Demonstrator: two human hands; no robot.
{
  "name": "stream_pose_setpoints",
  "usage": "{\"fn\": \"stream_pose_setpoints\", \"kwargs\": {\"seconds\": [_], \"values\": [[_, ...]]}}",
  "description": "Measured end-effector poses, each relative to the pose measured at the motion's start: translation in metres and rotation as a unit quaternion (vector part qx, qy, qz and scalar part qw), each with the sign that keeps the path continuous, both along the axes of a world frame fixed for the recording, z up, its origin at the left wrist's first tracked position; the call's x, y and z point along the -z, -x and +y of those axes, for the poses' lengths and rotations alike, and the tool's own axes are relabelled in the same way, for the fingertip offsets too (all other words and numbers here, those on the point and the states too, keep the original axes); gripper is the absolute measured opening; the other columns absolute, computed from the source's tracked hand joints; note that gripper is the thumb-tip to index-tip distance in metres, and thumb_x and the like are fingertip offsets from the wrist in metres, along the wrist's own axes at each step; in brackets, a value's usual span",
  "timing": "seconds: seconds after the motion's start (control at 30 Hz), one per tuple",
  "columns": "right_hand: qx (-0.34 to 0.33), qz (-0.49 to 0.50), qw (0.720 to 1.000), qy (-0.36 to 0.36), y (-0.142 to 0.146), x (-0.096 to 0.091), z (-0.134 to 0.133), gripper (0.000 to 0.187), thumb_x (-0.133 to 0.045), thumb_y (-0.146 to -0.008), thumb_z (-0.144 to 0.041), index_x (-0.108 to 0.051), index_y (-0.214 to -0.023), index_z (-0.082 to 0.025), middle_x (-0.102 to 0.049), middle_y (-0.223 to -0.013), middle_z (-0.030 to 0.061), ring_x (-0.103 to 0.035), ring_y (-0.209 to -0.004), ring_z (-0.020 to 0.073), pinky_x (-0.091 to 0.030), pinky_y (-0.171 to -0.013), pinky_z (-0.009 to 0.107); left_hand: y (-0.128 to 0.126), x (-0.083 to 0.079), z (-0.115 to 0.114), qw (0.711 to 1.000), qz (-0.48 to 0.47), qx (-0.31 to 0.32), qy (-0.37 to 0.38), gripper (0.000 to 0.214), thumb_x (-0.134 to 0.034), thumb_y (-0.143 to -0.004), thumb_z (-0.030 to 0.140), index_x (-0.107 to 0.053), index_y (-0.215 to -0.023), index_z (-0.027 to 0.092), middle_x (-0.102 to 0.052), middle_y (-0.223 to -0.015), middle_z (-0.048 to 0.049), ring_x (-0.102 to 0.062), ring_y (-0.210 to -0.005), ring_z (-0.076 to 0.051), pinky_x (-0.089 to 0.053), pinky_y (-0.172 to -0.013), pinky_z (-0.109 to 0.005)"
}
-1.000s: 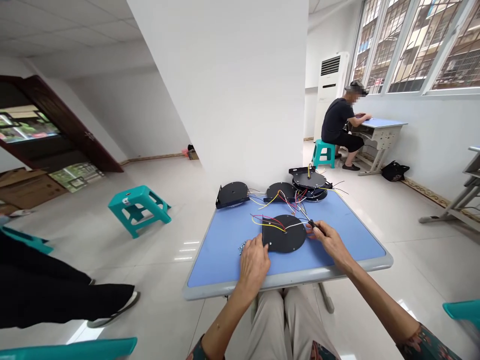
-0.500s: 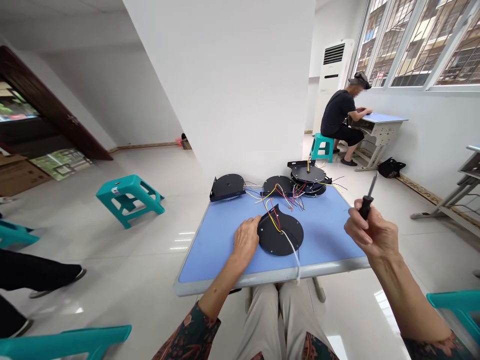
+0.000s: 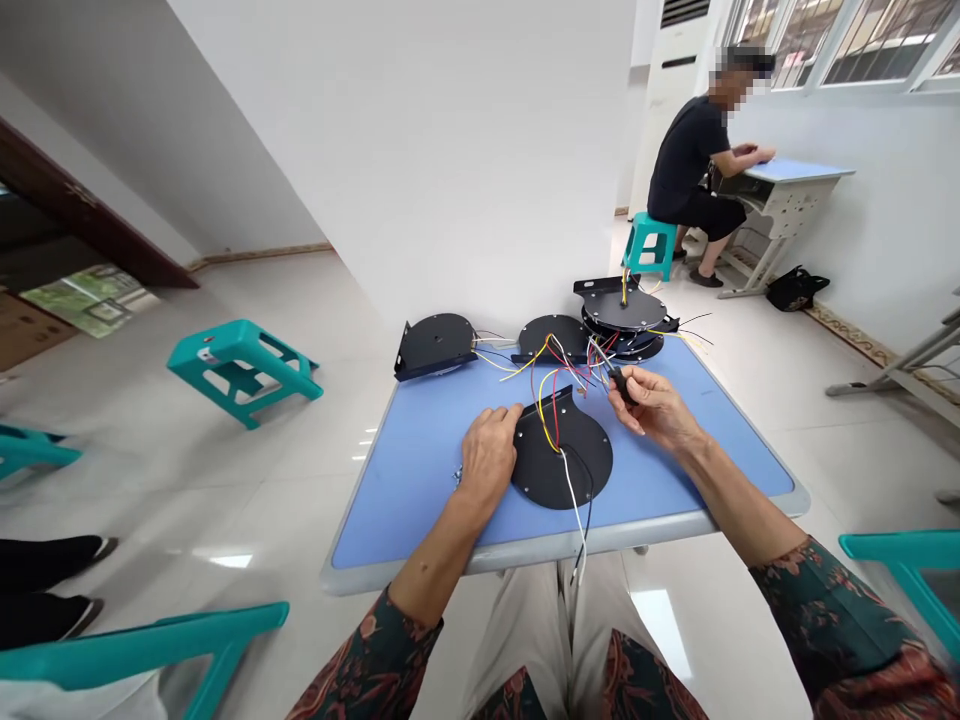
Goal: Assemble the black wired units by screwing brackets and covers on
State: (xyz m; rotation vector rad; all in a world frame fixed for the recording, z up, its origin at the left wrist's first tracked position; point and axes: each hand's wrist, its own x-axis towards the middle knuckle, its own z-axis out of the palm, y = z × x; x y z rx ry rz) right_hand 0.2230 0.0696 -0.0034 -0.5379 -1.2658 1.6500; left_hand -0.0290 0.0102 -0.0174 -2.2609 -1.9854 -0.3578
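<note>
My right hand (image 3: 660, 405) grips a screwdriver (image 3: 624, 388) by its black handle, the metal shaft pointing up and left above the desk. In front of me lies a flat black round metal plate (image 3: 574, 465) with a raised bracket edge and small screws around its rim. Red, yellow, white and black wires come from its centre, some hanging over the desk's front edge. My left hand (image 3: 489, 455) rests on the desk with its fingers closed on the plate's left edge. A few small screws (image 3: 457, 477) lie beside that hand, partly hidden by it.
More black round plates with wires stand along the back of the blue desk (image 3: 397, 490): one at left (image 3: 439, 342), one in the middle (image 3: 551, 338), a stack at right (image 3: 626, 308). A person (image 3: 694, 165) sits at another desk. Green stools (image 3: 244, 365) stand around.
My right hand has swung from beyond the desk's right edge to above the desk, just right of the near plate, screwdriver still in it. My left hand stays at the plate's edge. The view has tilted down.
</note>
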Motion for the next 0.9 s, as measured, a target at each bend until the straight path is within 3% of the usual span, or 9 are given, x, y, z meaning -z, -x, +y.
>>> {"fn": "stream_pose_setpoints", "kwargs": {"seconds": [0.17,0.27,0.33,0.43,0.53,0.6,0.7,0.8,0.9], "values": [[-0.035,-0.030,0.999,0.019,0.007,0.003,-0.008,0.032,-0.074,-0.085,-0.047,-0.062,-0.091,-0.018,-0.065,-0.068,-0.0005,-0.046,-0.040,0.0074,-0.028,-0.032,0.020,0.005,0.007,0.005,0.999,-0.016,0.022,-0.017,0.051,-0.038,-0.087,-0.002,-0.064,-0.125,0.018,-0.072,-0.101,-0.0090,-0.062,-0.096,-0.025,-0.051,-0.086,-0.036],[-0.008,-0.034,0.999,0.019,0.009,-0.001,-0.010,0.032,-0.073,-0.085,-0.048,-0.063,-0.091,-0.018,-0.064,-0.069,-0.0010,-0.046,-0.040,0.0068,-0.027,-0.034,0.020,0.010,0.007,0.004,0.991,-0.060,0.056,-0.101,0.045,-0.036,-0.091,0.001,-0.065,-0.122,0.016,-0.072,-0.107,-0.0107,-0.062,-0.097,-0.025,-0.052,-0.089,-0.038],[0.032,-0.028,0.999,0.022,0.009,-0.004,-0.010,0.033,-0.074,-0.084,-0.049,-0.063,-0.090,-0.018,-0.062,-0.068,-0.0017,-0.044,-0.039,0.0060,-0.025,-0.034,0.021,0.012,0.005,-0.002,0.965,-0.117,0.082,-0.221,0.040,-0.036,-0.093,0.003,-0.065,-0.117,0.017,-0.072,-0.105,-0.0107,-0.063,-0.097,-0.024,-0.052,-0.090,-0.040],[0.075,-0.015,0.997,0.030,0.006,-0.007,-0.009,0.034,-0.074,-0.082,-0.050,-0.063,-0.087,-0.019,-0.060,-0.065,-0.0035,-0.041,-0.037,0.0054,-0.022,-0.034,0.021,0.006,-0.003,-0.017,0.893,-0.205,0.159,-0.367,0.033,-0.043,-0.093,0.005,-0.062,-0.113,0.022,-0.070,-0.096,-0.0070,-0.066,-0.093,-0.022,-0.055,-0.086,-0.040],[0.086,0.001,0.996,0.032,0.006,-0.008,-0.009,0.031,-0.073,-0.084,-0.048,-0.063,-0.087,-0.018,-0.059,-0.064,-0.0040,-0.040,-0.036,0.0049,-0.021,-0.033,0.021,-0.011,-0.016,-0.029,0.882,-0.222,0.323,-0.262,0.036,-0.046,-0.093,0.009,-0.058,-0.125,0.019,-0.070,-0.113,-0.0125,-0.066,-0.109,-0.023,-0.057,-0.091,-0.042],[0.086,0.005,0.996,0.034,0.007,-0.009,-0.009,0.031,-0.072,-0.085,-0.047,-0.062,-0.087,-0.018,-0.058,-0.063,-0.0043,-0.040,-0.036,0.0046,-0.021,-0.033,0.020,-0.026,-0.023,-0.032,0.887,-0.188,0.385,-0.173,0.037,-0.046,-0.095,0.014,-0.056,-0.130,0.015,-0.068,-0.126,-0.0162,-0.059,-0.127,-0.027,-0.054,-0.101,-0.047],[0.088,0.004,0.995,0.036,0.007,-0.010,-0.010,0.031,-0.072,-0.085,-0.047,-0.062,-0.087,-0.018,-0.057,-0.062,-0.0050,-0.040,-0.036,0.0042,-0.022,-0.034,0.020,-0.042,-0.024,-0.028,0.900,-0.145,0.394,-0.117,0.036,-0.050,-0.097,0.026,-0.061,-0.127,0.010,-0.068,-0.130,-0.0173,-0.055,-0.133,-0.031,-0.052,-0.105,-0.051],[0.092,0.001,0.995,0.039,0.007,-0.012,-0.012,0.031,-0.072,-0.085,-0.047,-0.061,-0.086,-0.018,-0.056,-0.061,-0.0052,-0.039,-0.036,0.0040,-0.023,-0.034,0.020,-0.048,-0.014,-0.023,0.911,-0.107,0.379,-0.123,0.034,-0.056,-0.096,0.032,-0.068,-0.117,0.008,-0.074,-0.119,-0.0166,-0.065,-0.116,-0.032,-0.057,-0.097,-0.051],[0.093,-0.004,0.994,0.049,0.006,-0.012,-0.013,0.031,-0.072,-0.085,-0.047,-0.061,-0.086,-0.018,-0.056,-0.062,-0.0046,-0.039,-0.036,0.0041,-0.023,-0.033,0.020,-0.047,-0.004,-0.024,0.915,-0.075,0.370,-0.140,0.034,-0.057,-0.095,0.029,-0.068,-0.118,0.007,-0.074,-0.120,-0.0166,-0.069,-0.108,-0.030,-0.059,-0.090,-0.047]]}}
